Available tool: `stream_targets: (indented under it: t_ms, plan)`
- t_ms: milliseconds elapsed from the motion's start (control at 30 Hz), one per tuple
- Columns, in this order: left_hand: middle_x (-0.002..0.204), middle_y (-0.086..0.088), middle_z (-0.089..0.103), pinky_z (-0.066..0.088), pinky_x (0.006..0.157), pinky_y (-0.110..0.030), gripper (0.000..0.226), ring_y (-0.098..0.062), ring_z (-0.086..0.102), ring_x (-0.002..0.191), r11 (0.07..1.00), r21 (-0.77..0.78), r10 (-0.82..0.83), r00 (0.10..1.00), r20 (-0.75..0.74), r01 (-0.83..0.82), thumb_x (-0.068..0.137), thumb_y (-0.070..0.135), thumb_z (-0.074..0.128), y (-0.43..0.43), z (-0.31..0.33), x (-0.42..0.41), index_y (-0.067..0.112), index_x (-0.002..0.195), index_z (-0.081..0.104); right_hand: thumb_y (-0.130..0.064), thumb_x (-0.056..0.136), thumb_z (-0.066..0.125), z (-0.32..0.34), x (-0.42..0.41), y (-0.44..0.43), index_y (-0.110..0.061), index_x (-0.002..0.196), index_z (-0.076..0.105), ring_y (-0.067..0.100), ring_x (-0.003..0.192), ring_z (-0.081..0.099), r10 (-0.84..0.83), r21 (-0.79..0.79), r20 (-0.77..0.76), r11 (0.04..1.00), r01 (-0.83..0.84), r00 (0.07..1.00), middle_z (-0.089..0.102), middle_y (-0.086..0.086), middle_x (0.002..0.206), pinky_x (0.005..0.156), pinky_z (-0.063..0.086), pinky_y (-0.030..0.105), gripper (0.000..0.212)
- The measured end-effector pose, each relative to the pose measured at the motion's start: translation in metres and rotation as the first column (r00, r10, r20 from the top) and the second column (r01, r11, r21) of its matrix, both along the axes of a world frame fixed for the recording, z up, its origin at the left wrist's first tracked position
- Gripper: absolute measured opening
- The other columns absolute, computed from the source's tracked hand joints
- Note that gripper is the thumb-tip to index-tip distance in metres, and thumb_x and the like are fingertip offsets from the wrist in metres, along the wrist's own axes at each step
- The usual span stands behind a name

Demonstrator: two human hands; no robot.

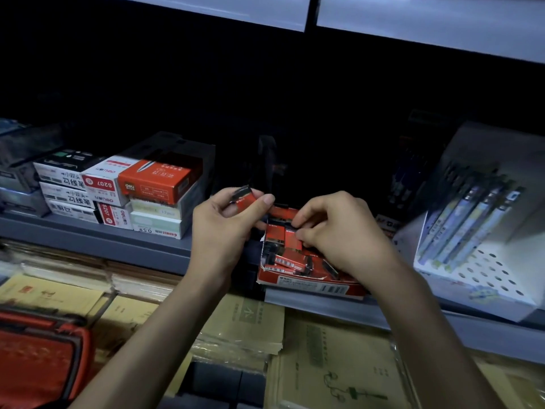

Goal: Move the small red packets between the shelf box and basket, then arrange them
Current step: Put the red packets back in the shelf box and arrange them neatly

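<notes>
Pinching a small red packet [247, 199] in the left hand [224, 228], raised just up-left of the right hand [339, 231]. Pinching a second packet [290, 236] with curled right fingers inside the open shelf box [309, 283], directly beneath that hand. Well down-left of both hands, a red basket [38, 358]; left of the left hand, stacked boxes [159, 184].

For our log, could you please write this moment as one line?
left hand: holds red packet | right hand: in shelf box

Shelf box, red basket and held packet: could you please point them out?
shelf box [303, 284]: head view, front wall.
red basket [35, 364]: head view, red side.
held packet [246, 203]: head view, red face.
</notes>
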State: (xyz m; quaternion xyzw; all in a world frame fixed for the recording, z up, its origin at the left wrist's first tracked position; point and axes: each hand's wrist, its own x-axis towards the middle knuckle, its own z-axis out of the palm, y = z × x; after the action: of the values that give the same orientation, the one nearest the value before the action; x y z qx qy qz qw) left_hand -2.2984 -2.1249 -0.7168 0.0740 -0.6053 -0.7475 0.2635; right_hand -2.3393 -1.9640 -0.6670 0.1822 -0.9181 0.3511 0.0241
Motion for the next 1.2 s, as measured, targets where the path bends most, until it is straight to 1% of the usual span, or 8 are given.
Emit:
stream_targets:
  t_ms: [233,367,533,667,800,867,1000,1200]
  plan:
    - [0.089,-0.019,0.074,0.05,0.067,-0.019,0.014,-0.001,0.063,0.065,0.994,-0.083,-0.061,0.997,0.047,0.065,0.094,0.014,0.07,0.0,0.004,0.004,0.013,0.106,0.077,-0.011,0.087,0.078,-0.003,0.002,0.002,-0.026,0.084,0.078,0.003,0.072,0.066,0.006,0.056,-0.047,0.998,-0.003,0.999,0.07,-0.01,0.08,0.066,0.057,0.022,0.016]
    - [0.065,0.009,0.067,0.05,0.063,-0.017,0.016,0.0,0.062,0.061,0.989,-0.11,-0.098,0.994,0.048,0.102,0.097,0.012,0.067,0.002,0.004,0.005,0.015,0.11,0.075,-0.012,0.094,0.068,-0.003,0.004,0.002,-0.03,0.088,0.079,0.008,0.088,0.064,0.083,0.191,-0.076,0.979,-0.067,0.994,0.068,-0.009,0.102,0.077,0.06,0.031,0.022]
    - [0.087,-0.005,0.077,0.062,0.07,-0.03,0.016,-0.016,0.075,0.082,0.989,-0.13,-0.069,0.997,0.041,0.074,0.096,0.009,0.067,0.006,0.007,0.008,0.014,0.109,0.074,-0.004,0.097,0.053,-0.001,0.008,0.002,-0.024,0.108,0.077,0.017,0.108,0.063,0.154,0.314,-0.102,0.942,-0.116,0.983,0.067,-0.002,0.118,0.09,0.058,0.039,0.034]
    - [0.092,-0.012,0.074,0.062,0.071,-0.031,0.023,-0.016,0.074,0.078,0.98,-0.197,-0.015,1.0,0.002,0.015,0.088,0.01,0.078,0.004,0.009,0.008,0.011,0.109,0.068,-0.003,0.098,0.051,0.001,0.011,0.003,-0.023,0.119,0.074,0.018,0.112,0.061,0.17,0.349,-0.083,0.928,-0.131,0.982,0.064,-0.001,0.123,0.09,0.058,0.037,0.037]
    - [0.085,-0.003,0.073,0.061,0.065,-0.027,0.035,-0.014,0.072,0.071,0.94,-0.339,0.025,1.0,-0.015,-0.028,0.076,0.016,0.088,0.006,0.009,0.009,0.012,0.099,0.061,-0.012,0.098,0.054,0.006,0.011,0.005,-0.027,0.112,0.076,0.011,0.103,0.063,0.122,0.236,-0.232,0.969,-0.066,0.965,0.067,-0.008,0.113,0.087,0.056,0.03,0.03]
    - [0.078,0.001,0.071,0.057,0.06,-0.023,0.033,-0.011,0.069,0.066,0.902,-0.429,0.029,0.999,-0.04,-0.044,0.076,0.023,0.089,0.008,0.008,0.01,0.018,0.095,0.062,-0.015,0.097,0.058,0.011,0.01,0.006,-0.03,0.111,0.074,0.004,0.093,0.067,0.059,0.064,-0.304,0.997,-0.041,0.951,0.072,-0.012,0.102,0.084,0.058,0.029,0.026]
    - [0.067,0.011,0.062,0.042,0.053,-0.011,0.024,-0.002,0.057,0.057,0.792,-0.602,0.057,0.995,-0.087,-0.098,0.077,0.022,0.088,0.008,0.01,0.013,0.023,0.092,0.07,-0.016,0.094,0.066,0.017,0.014,0.004,-0.028,0.107,0.076,0.003,0.078,0.072,0.093,-0.252,-0.158,0.959,-0.131,0.983,0.074,-0.008,0.085,0.078,0.062,0.028,0.02]
    - [0.089,0.007,0.065,0.047,0.062,-0.018,0.038,-0.009,0.062,0.068,0.765,-0.64,-0.003,0.994,-0.111,-0.069,0.078,0.013,0.086,0.003,0.01,0.009,0.025,0.112,0.074,-0.012,0.086,0.078,0.016,0.012,0.005,-0.026,0.1,0.076,0.009,0.073,0.073,0.086,-0.299,-0.091,0.948,-0.11,0.992,0.072,-0.005,0.084,0.079,0.062,0.032,0.02]
